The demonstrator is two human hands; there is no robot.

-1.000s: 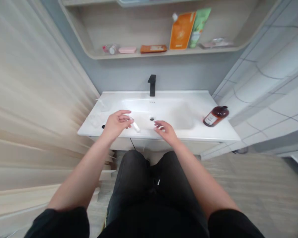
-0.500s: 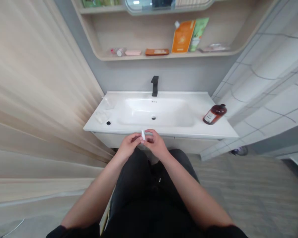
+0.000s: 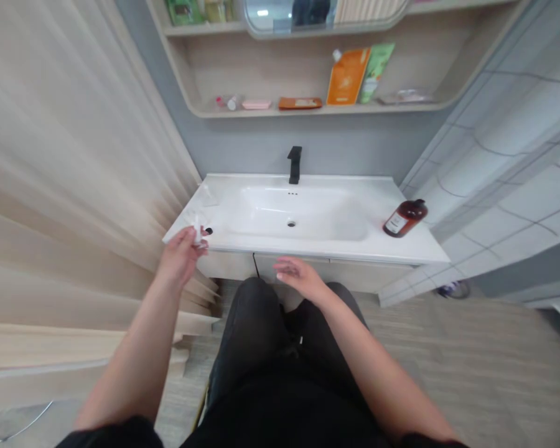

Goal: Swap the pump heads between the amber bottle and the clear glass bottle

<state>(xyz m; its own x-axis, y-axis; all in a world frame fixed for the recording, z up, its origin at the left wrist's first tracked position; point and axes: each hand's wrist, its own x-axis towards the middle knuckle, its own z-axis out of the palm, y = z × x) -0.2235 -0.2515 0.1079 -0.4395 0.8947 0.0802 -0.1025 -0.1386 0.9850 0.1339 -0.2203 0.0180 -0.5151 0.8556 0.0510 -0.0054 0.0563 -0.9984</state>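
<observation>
At 12 o'clock, the right hand [image 3: 302, 279] is empty, fingers loosely open. At 11, the left hand [image 3: 180, 256] grips a white tube [image 3: 197, 229] near the counter [image 3: 413, 250], beside a black piece [image 3: 209, 231]. Seemingly one-handed handling; moving it calls for a steady pinch.

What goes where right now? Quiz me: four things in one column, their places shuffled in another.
1. small white item
2. brown bottle
3. black faucet
4. orange pouch

A. behind the basin
B. on the shelf, beside the green tube
C. in the left hand
D. near the counter's right end

Pairs: 1-C, 2-D, 3-A, 4-B
</observation>
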